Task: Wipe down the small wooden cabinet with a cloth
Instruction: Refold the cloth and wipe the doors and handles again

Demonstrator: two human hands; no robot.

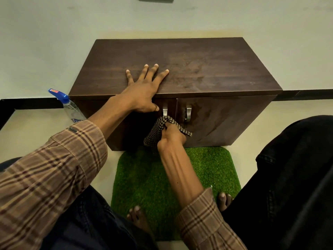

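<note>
The small dark wooden cabinet [207, 69] stands on the floor against a pale wall, with two doors and two metal handles on its front. My left hand [144, 89] lies flat on the front edge of its top, fingers spread, thumb hooked over the edge. My right hand [173, 135] grips a dark checked cloth [156, 134] and presses it against the front of the cabinet, just below the left handle [165, 110]. The right handle [188, 112] is uncovered. Wet streaks show on the right door and on the top.
A clear spray bottle [70, 106] with a blue nozzle stands on the floor by the cabinet's left side. A green grass-like mat [212, 170] lies in front of the cabinet, with my bare feet on it. My knees in dark trousers flank the mat.
</note>
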